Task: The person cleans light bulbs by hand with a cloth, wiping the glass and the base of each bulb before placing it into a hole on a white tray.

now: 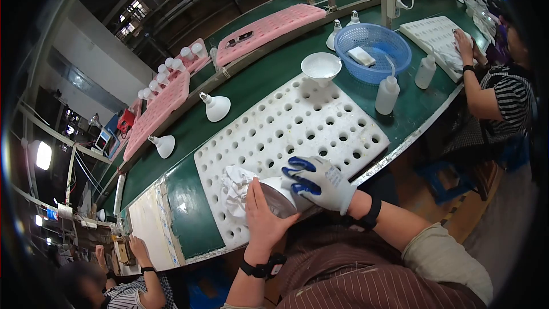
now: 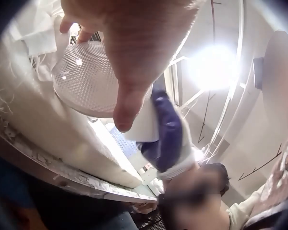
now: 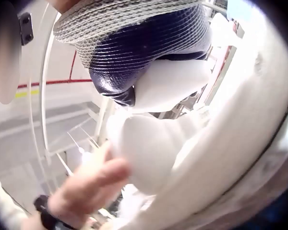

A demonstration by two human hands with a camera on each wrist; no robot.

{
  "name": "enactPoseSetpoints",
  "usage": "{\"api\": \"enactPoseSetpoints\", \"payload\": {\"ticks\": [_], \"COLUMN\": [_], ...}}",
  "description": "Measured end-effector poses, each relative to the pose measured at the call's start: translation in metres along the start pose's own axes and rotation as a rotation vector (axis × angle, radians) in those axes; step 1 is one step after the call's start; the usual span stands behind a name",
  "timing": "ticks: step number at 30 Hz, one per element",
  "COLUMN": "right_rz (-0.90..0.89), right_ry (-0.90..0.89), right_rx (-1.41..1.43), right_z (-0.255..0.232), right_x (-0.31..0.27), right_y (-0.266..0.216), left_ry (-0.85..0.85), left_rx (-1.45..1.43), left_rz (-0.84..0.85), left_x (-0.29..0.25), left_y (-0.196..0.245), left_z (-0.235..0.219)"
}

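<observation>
A white reflector lamp bulb lies tilted above the near edge of a white foam tray full of round holes. My bare left hand spans its wide face, thumb and fingers at opposite sides of the rim. In the left wrist view the bulb's dimpled clear lens shows under that hand. My right hand, in a grey glove with blue-coated fingers, grips the bulb's narrower white body. A crumpled white cloth lies beside the left hand on the tray.
Another bulb stands face up at the tray's far corner. Beyond are a blue basket and a squeeze bottle. More bulbs stand on the green bench. People work at both sides.
</observation>
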State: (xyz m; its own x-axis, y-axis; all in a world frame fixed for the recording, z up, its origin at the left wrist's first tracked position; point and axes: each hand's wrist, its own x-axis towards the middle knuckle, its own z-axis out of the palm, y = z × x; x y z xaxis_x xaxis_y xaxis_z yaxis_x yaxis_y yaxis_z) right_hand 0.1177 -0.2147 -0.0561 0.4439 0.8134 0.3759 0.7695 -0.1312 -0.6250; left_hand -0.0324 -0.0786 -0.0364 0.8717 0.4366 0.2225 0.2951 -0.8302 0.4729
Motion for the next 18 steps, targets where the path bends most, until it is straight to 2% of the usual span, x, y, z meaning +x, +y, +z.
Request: {"api": "enactPoseSetpoints", "payload": {"ticks": [2, 5, 7, 8, 11, 13, 15, 17, 18], "right_rz": [-0.144, -0.16, -0.022, 0.081, 0.046, -0.02, -0.086, -0.139, -0.141], "right_ry": [0.073, 0.095, -0.01, -0.084, -0.097, 0.066, 0.091, 0.108, 0.11], "right_rx": [0.142, 0.13, 0.019, -0.187, -0.276, 0.066, 0.143, 0.177, 0.179], "right_z": [-0.002, 0.01, 0.012, 0.009, -0.001, -0.007, -0.006, 0.003, 0.005], "right_x": [0.002, 0.004, 0.003, 0.004, 0.007, 0.003, 0.004, 0.002, 0.002], "right_y": [-0.018, -0.009, 0.008, 0.012, 0.016, 0.003, -0.01, -0.015, -0.012], "left_ry": [0.013, -0.004, -0.014, -0.012, 0.004, -0.017, -0.036, -0.029, -0.028], "left_rx": [0.022, -0.002, 0.004, 0.007, 0.12, 0.124, 0.129, -0.182, -0.179], "left_rz": [0.025, 0.012, 0.033, 0.033, 0.217, 0.211, 0.215, 0.052, 0.053], "left_x": [0.0, 0.002, 0.001, 0.001, 0.002, 0.001, 0.002, 0.003, 0.002], "left_y": [0.0, -0.003, -0.005, -0.007, -0.009, -0.004, -0.006, -0.011, -0.01], "left_z": [0.0, -0.001, -0.001, -0.001, -0.002, -0.007, -0.005, 0.003, 0.004]}}
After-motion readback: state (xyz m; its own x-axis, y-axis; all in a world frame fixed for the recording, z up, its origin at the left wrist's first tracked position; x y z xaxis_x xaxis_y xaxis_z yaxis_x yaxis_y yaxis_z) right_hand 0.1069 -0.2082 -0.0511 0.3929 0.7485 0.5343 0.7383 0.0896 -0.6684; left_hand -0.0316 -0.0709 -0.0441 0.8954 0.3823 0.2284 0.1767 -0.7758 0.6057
